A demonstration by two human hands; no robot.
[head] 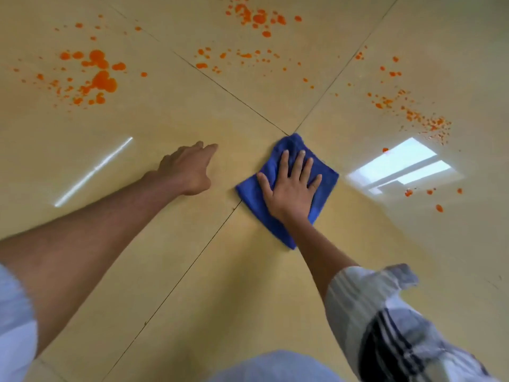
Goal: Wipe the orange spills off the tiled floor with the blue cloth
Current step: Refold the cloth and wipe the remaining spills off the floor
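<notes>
A folded blue cloth [322, 186] lies on the beige tiled floor [192, 271] where four tiles meet. My right hand [289, 188] presses flat on it with fingers spread. My left hand [188, 168] rests on the bare floor to the cloth's left, fingers extended. Orange spills lie farther out: a large splatter at far left [100, 78], a cluster at top centre [256, 17], scattered drops in the middle [242, 57], a speckled band at right [413, 111], and a few drops near right [429, 193].
Dark grout lines cross beside the cloth's far corner [289, 133]. A bright window reflection [405, 166] shines on the tile to the right, and a light streak [93, 172] to the left. My knees and striped sleeve fill the bottom edge.
</notes>
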